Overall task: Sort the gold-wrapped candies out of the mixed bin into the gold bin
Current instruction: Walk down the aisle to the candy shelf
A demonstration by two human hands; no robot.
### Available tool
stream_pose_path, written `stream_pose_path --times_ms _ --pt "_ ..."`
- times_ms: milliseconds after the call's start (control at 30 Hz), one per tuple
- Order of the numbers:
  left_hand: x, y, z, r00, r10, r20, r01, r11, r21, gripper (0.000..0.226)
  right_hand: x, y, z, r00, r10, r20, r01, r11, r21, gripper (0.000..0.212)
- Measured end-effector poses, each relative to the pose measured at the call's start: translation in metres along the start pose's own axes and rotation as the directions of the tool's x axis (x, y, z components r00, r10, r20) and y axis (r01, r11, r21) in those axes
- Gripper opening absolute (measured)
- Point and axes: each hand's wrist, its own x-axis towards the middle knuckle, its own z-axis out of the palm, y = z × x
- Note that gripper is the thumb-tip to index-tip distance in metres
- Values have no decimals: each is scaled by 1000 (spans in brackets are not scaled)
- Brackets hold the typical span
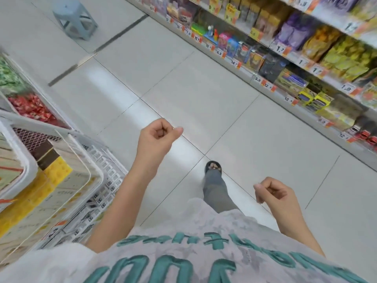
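Red-wrapped candies (30,108), crinkled and glossy, fill one white-walled bin (55,111) at the left edge; the bin behind it holds green-wrapped candies (9,75). No gold-wrapped candies or gold bin can be made out; the view is motion-blurred. Nearer the camera on the same left stand: a clear plastic compartment (89,172) with a rounded rim holding yellow blocks (55,174) with a studded texture and one dark brown block (46,154); a white wire-mesh basket front (106,176) below it carrying small price tags. Left hand (158,135): fingers curled into a loose fist, thumb laid forward along the top, nothing visible in it, raised over the floor just right of the stand. Right hand (273,194): fingers likewise curled in, thumb forward, nothing visible held, well apart from the left. Both hands clear of every bin. Floor (193,94): large pale glossy tiles with thin dark joints and one dark strip. A sandalled foot (213,167) and grey trouser leg point forward between the hands. Pale shirt with raised teal lettering (183,260) fills the bottom. Right side: white shelving (265,82) packed with bags and boxes, purple, yellow and blue, with orange-and-white price labels along the edges. Pale blue plastic stool (74,19), lattice-sided, stands on the floor at top left.
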Motion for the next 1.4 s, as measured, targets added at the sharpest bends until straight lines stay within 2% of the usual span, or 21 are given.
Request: stream_pose_path --times_ms 67,200,333,467,567,667,800,900,1000,1133,1267,1333,1400 --pt "35 4 7 999 -36 10 36 999 -32 35 58 -31 1 998 -28 65 29 999 -16 34" --pt "93 6 4 985 -155 -73 149 985 -81 25 177 -106 26 959 -92 268 112 992 -61 33" --pt "141 6 -14 970 -195 -145 198 980 11 26 287 -190 81 855 -177 488 262 958 -112 32" --pt "195 12 -36 937 -236 -259 230 972 -52 26 383 -257 145 767 -236 596 341 938 -67 33" --pt "253 20 -59 908 -246 -338 228 969 -93 25 444 -293 196 729 -253 637 378 924 -65 36" --pt "325 35 -84 908 -241 -342 225 971 -87 27 501 -317 245 715 -235 659 371 926 -73 35" --pt "441 70 -122 900 -245 -359 180 962 -206 26 578 -345 292 758 -171 629 321 938 -131 36" --pt "520 97 -153 907 -167 -388 82 971 -226 23 624 -360 304 789 -129 601 301 934 -194 34" --pt "615 129 -193 888 -115 -446 15 975 -222 30 682 -381 320 830 -72 553 263 925 -275 34" --pt "735 169 -253 863 -18 -506 -117 965 -235 25 771 -415 373 837 -28 547 227 927 -300 43" --pt "829 189 -309 809 -42 -586 -101 972 -210 28 867 -478 467 789 -39 613 268 920 -287 36" --pt "864 191 -333 765 -114 -634 -68 964 -255 23 910 -518 527 736 -47 676 301 917 -263 37" --pt "888 189 -359 710 -186 -679 -37 953 -300 20 944 -559 593 653 -40 757 345 905 -250 38"
